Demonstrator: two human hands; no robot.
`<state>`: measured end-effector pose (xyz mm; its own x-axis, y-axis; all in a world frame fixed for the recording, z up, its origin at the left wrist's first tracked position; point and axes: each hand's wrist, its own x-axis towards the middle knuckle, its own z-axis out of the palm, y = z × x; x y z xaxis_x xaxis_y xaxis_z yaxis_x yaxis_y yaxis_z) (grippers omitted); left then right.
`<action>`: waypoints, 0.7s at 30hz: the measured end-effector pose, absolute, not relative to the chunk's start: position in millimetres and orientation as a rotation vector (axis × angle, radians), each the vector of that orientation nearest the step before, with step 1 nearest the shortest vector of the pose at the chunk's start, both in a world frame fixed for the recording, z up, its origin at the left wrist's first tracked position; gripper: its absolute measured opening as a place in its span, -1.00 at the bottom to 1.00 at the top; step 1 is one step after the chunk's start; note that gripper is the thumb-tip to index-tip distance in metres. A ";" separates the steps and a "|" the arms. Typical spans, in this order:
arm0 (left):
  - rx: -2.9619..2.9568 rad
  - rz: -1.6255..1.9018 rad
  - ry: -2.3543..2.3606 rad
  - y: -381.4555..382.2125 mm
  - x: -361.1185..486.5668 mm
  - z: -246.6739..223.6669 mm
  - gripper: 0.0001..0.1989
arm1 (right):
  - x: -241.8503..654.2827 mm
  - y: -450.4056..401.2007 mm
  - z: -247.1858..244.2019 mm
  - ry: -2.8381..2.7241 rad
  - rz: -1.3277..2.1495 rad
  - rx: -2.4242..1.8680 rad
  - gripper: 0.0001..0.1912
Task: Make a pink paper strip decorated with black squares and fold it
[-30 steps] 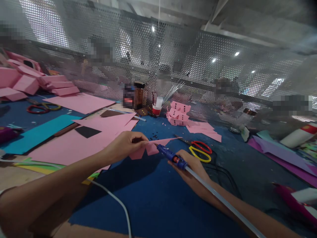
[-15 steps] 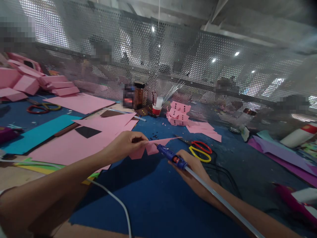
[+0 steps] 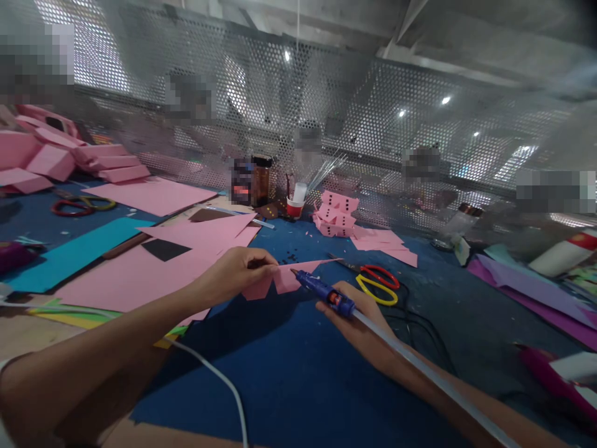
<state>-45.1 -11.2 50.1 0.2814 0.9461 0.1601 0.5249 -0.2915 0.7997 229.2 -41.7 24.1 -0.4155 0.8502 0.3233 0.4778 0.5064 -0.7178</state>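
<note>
Between the fingers of my left hand (image 3: 240,272) is a cut and folded piece of pink paper (image 3: 286,281), raised above the dark blue table. Wrapped round a blue hot glue gun (image 3: 321,290) is my right hand (image 3: 357,317). The gun's nozzle points up and left at the pink paper, at or very near its surface; I cannot tell if it touches. A long clear glue stick (image 3: 415,361) runs out of the gun's back, over my right forearm. Scissors (image 3: 377,285) with red and yellow handles lie just beyond my right hand.
Pink sheets (image 3: 116,274) and a teal strip (image 3: 79,252) lie at the left. Small pink dotted pieces (image 3: 336,214) stand at the back beside a red and white cup (image 3: 295,208). A magenta glue gun (image 3: 550,373) and purple sheets (image 3: 536,292) are at the right. A white cable (image 3: 219,373) crosses the front.
The glue gun's nozzle has shifted slightly left and down along the pink paper, and the glue stick's back end has swung a little right. My left hand stays put.
</note>
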 end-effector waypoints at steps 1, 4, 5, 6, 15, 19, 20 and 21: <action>1.928 0.863 1.305 -10.8 -45.7 49.2 -0.72 | 228.1 -42.5 23.8 -2.023 0.765 -1.095 -0.78; 1.934 0.863 1.286 -9.7 -46.9 47.8 -0.69 | 226.1 -43.5 24.1 -1.910 0.956 -1.175 -0.71; 1.932 0.867 1.283 -9.5 -47.3 48.0 -0.69 | 225.9 -43.1 25.0 -1.891 1.012 -1.204 -0.69; 1.926 0.871 1.279 -9.3 -47.6 48.5 -0.69 | 225.9 -42.4 26.4 -1.876 1.060 -1.226 -0.67; 1.630 0.922 1.287 -2.3 -54.6 56.4 -0.73 | 230.1 -31.7 42.3 -1.763 1.312 -1.174 -0.67; 1.443 0.918 1.335 0.5 -60.2 58.5 -0.72 | 235.4 -29.2 43.3 -1.670 1.392 -1.091 -0.69; 1.436 0.923 1.345 1.3 -62.4 59.3 -0.71 | 237.3 -28.6 43.9 -1.646 1.417 -1.076 -0.69; 1.458 0.937 1.361 2.4 -65.2 60.2 -0.70 | 239.4 -27.8 44.6 -1.622 1.441 -1.068 -0.69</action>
